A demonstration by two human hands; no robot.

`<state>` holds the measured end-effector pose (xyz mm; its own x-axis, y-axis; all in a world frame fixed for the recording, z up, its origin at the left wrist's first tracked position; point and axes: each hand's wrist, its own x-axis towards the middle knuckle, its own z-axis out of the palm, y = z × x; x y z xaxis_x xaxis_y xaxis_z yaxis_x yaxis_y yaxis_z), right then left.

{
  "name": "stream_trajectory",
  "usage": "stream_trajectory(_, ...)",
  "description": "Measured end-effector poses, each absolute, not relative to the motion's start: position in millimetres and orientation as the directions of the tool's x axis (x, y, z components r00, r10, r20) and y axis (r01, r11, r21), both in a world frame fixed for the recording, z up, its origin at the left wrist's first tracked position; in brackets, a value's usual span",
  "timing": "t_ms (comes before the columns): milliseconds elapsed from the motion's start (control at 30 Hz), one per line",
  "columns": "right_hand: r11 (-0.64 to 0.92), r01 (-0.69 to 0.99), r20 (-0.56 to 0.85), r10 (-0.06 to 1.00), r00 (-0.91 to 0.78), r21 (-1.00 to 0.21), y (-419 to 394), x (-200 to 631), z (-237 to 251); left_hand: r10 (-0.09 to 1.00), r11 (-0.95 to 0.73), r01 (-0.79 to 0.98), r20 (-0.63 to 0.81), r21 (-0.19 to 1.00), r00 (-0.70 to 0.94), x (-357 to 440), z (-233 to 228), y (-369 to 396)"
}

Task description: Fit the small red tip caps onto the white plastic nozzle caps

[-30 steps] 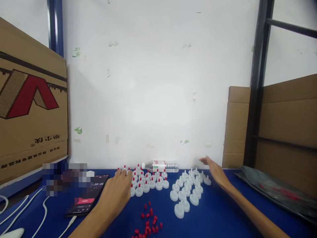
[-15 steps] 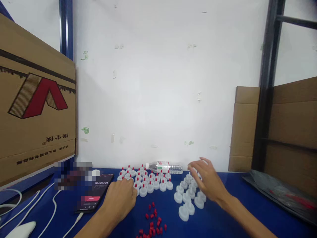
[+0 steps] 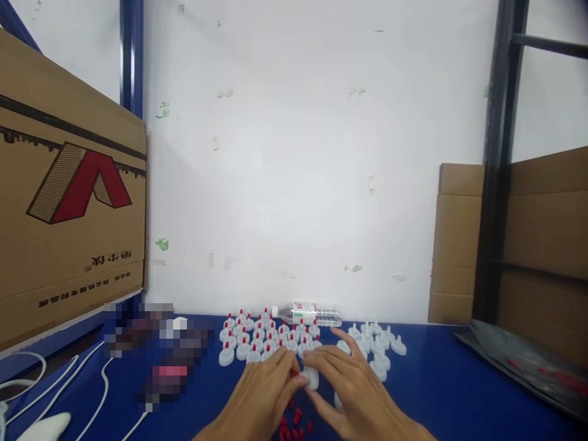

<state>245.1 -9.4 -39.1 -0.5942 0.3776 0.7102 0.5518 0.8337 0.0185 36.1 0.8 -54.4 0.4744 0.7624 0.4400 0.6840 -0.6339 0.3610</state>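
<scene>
My left hand and my right hand meet low in the middle over the blue table. Between their fingertips sits a white cap, held by my right hand, and my left fingertips pinch a small red tip against it. Behind the left hand stands a group of white caps with red tips. Plain white caps lie behind the right hand. Loose red tips are scattered on the table between my wrists.
A clear water bottle lies against the white wall. A large cardboard box stands at left, with white cables and a blurred patch in front. Cardboard sheets, a dark shelf post and a black bag are at right.
Both hands moved from the two cap groups toward the middle and came together. The right hand now holds a white cap and the left a red tip.
</scene>
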Motion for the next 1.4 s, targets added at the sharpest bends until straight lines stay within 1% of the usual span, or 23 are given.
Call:
stream_trajectory(100, 0.863, 0.505, 0.695, 0.361, -0.622, 0.004, -12.1, 242.3, -36.6, 0.762, -0.627, 0.721, 0.424, 0.294, 0.490, 39.6, -57.3, 2.2)
stream_trajectory(167, 0.873, 0.488, 0.682, 0.354, -0.640, 0.006, -11.4, 240.3, -36.8, 0.739, -0.649, 0.716, 0.440, 0.258, 0.511, 40.9, -58.4, 1.8)
stream_trajectory(233, 0.871, 0.485, 0.697, 0.296, -0.653, 0.085, -3.9, 244.5, -37.6, 0.714, -0.668, 0.701, 0.481, 0.252, 0.508, 39.2, -56.5, 0.8)
stream_trajectory(300, 0.827, 0.524, 0.739, 0.220, -0.637, 0.206, 12.4, 259.8, -37.6, 0.727, -0.647, 0.692, 0.531, 0.320, 0.435, 34.1, -50.8, -0.1)
stream_trajectory(333, 0.782, 0.574, 0.772, 0.202, -0.603, 0.244, 23.1, 271.9, -37.3, 0.747, -0.621, 0.690, 0.548, 0.373, 0.376, 30.8, -47.0, -0.1)
stream_trajectory(367, 0.726, 0.648, 0.800, 0.241, -0.550, 0.228, 34.7, 286.3, -36.8, 0.771, -0.587, 0.694, 0.549, 0.417, 0.323, 27.2, -43.3, 0.5)
stream_trajectory(400, 0.658, 0.732, 0.814, 0.321, -0.484, 0.176, 46.3, 302.1, -36.4, 0.790, -0.555, 0.706, 0.546, 0.441, 0.280, 23.7, -40.2, 1.8)
stream_trajectory(433, 0.577, 0.808, 0.828, 0.394, -0.399, 0.115, 57.2, 318.0, -36.3, 0.801, -0.532, 0.723, 0.538, 0.440, 0.263, 20.7, -38.1, 3.7)
stream_trajectory(500, 0.488, 0.871, 0.842, 0.448, -0.300, 0.051, 74.6, 345.9, -37.2, 0.805, -0.533, 0.746, 0.511, 0.400, 0.301, 16.3, -37.7, 9.0)
stream_trajectory(567, 0.428, 0.903, 0.838, 0.486, -0.246, 0.017, 85.4, 364.5, -39.8, 0.794, -0.571, 0.737, 0.471, 0.362, 0.384, 14.2, -42.2, 14.7)
stream_trajectory(667, 0.363, 0.932, 0.819, 0.536, -0.206, -0.003, 92.5, 377.1, -44.6, 0.777, -0.612, 0.710, 0.432, 0.348, 0.457, 13.5, -52.5, 20.7)
stream_trajectory(867, 0.240, 0.971, 0.763, 0.630, -0.142, -0.017, 99.6, 396.5, -44.0, 0.795, -0.590, 0.731, 0.402, 0.342, 0.454, 15.8, -59.4, 20.7)
stream_trajectory(967, 0.166, 0.986, 0.733, 0.674, -0.094, -0.027, 103.5, 411.3, -41.4, 0.765, -0.634, 0.699, 0.404, 0.332, 0.502, 18.5, -60.3, 19.4)
stream_trajectory(1067, 0.086, 0.995, 0.697, 0.717, -0.031, -0.044, 105.6, 425.6, -43.5, 0.723, -0.680, 0.655, 0.445, 0.328, 0.528, 20.5, -65.5, 20.9)
stream_trajectory(1167, 0.007, 0.997, 0.648, 0.761, 0.041, -0.071, 105.7, 438.0, -50.5, 0.725, -0.671, 0.669, 0.470, 0.319, 0.504, 21.7, -71.2, 23.3)
stream_trajectory(1300, -0.077, 0.991, 0.561, 0.818, 0.127, -0.113, 106.3, 450.6, -62.1, 0.767, -0.625, 0.703, 0.437, 0.339, 0.470, 22.4, -72.2, 21.1)
stream_trajectory(1400, -0.125, 0.982, 0.479, 0.859, 0.179, -0.144, 109.5, 456.2, -70.1, 0.777, -0.612, 0.704, 0.437, 0.359, 0.453, 22.0, -69.0, 18.0)
